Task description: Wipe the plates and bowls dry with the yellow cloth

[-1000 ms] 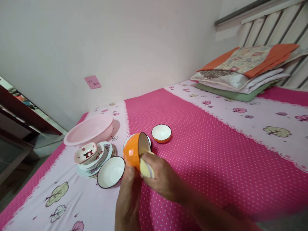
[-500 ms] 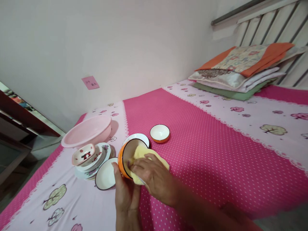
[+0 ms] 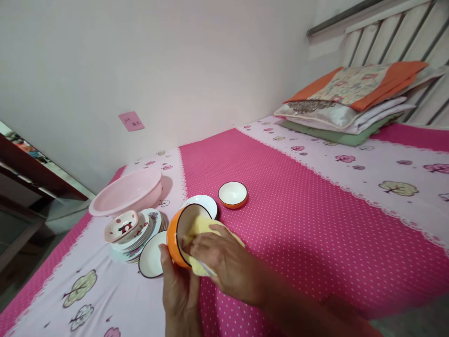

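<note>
My left hand (image 3: 177, 290) grips an orange bowl (image 3: 173, 238) from below, tilted so its white inside faces me. Pressed into that bowl is a yellow cloth (image 3: 200, 227), held by the closed fingers of my right hand (image 3: 224, 267). Both hands hover above the pink spotted bedsheet (image 3: 298, 206) near its front edge. Behind the held bowl lie a white plate (image 3: 205, 202) and a small orange bowl (image 3: 232, 194), with another white bowl (image 3: 151, 255) to the left.
A stack of patterned plates (image 3: 140, 231) topped by a small red-and-white square dish (image 3: 121, 225) stands at the left. Behind it sits a pink basin (image 3: 126, 191). Folded pillows and blankets (image 3: 351, 103) lie at the far right by the headboard. A dark wooden desk (image 3: 31, 178) flanks the bed's left.
The bowl has turned from side-on to opening toward me, and my right hand has pushed the yellow cloth from the rim into the inside. Both hands shifted slightly left.
</note>
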{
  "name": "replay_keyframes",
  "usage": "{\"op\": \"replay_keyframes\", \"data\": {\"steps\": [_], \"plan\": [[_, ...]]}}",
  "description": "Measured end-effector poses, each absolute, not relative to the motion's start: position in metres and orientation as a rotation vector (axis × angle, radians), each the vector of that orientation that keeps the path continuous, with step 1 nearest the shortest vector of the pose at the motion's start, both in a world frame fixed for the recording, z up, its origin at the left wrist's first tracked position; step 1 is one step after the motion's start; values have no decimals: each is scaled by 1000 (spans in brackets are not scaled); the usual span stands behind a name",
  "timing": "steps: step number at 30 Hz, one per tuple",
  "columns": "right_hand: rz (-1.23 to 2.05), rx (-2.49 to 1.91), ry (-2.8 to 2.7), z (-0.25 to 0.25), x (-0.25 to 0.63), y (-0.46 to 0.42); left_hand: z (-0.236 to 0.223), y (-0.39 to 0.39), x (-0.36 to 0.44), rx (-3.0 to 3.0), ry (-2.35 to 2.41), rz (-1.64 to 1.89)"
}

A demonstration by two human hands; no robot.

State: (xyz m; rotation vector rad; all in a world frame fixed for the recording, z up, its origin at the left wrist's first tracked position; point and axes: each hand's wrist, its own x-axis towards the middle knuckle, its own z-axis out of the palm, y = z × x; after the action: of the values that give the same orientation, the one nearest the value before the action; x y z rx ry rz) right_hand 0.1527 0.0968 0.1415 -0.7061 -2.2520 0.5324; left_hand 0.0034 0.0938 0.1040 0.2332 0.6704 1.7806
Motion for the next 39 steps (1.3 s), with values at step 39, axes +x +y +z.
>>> {"op": "replay_keyframes", "data": {"steps": [39], "plan": [[691,-1573,-2046,150,235,127,93,90,50,453,663,1276]]}}
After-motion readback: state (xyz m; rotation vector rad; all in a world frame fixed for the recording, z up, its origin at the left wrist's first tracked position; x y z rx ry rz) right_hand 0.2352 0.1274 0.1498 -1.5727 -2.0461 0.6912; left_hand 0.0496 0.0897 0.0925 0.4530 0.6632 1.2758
